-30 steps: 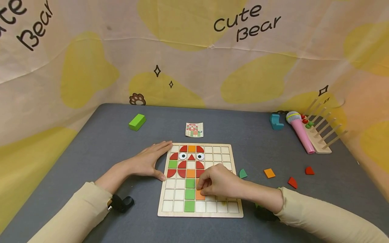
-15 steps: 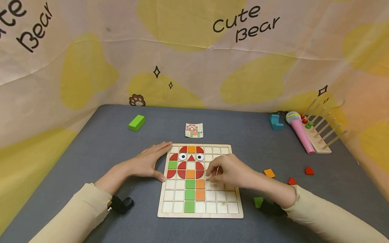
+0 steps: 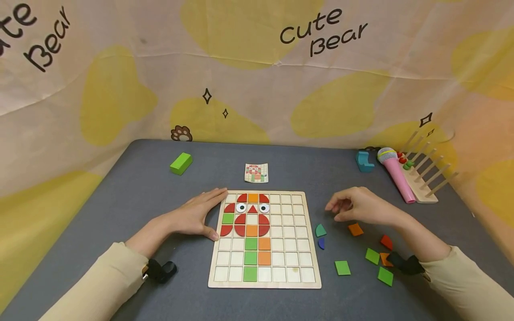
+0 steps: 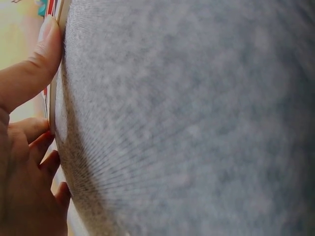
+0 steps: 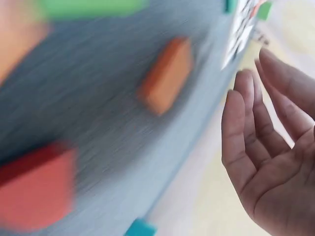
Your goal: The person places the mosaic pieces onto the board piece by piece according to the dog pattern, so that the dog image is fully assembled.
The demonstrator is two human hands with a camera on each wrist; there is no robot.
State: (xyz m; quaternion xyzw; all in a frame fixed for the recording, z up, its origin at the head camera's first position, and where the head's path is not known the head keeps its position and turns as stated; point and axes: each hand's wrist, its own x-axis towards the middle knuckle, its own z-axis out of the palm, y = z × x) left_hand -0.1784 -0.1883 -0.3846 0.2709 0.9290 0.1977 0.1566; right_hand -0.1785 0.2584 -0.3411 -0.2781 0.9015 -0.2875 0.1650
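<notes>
A wooden grid board (image 3: 313, 249) lies on the table, part of its cells filled with red, orange and green pieces and two eye tiles. My left hand (image 3: 192, 214) rests at its upper left edge, fingers spread; in the left wrist view the thumb (image 4: 47, 42) touches the rim. To the right of the board my right hand (image 3: 357, 205) hovers over the table, fingers loosely bent with nothing between them. Just below it lies an orange square (image 3: 355, 229). A teal quarter-round piece (image 3: 320, 230) and a blue piece (image 3: 321, 243) sit beside the board.
Loose green squares (image 3: 342, 268) and a red piece (image 3: 387, 242) lie at the right; an orange piece (image 3: 385, 259) is partly covered by the wrist strap. Farther back are a pattern card (image 3: 256, 173), green block (image 3: 181, 163), blue block (image 3: 364, 161), pink microphone (image 3: 399, 178) and peg stand (image 3: 426, 192).
My right hand has left the orange squares on the board and moved right, off the board and over the table. The left hand has stayed at the board's edge.
</notes>
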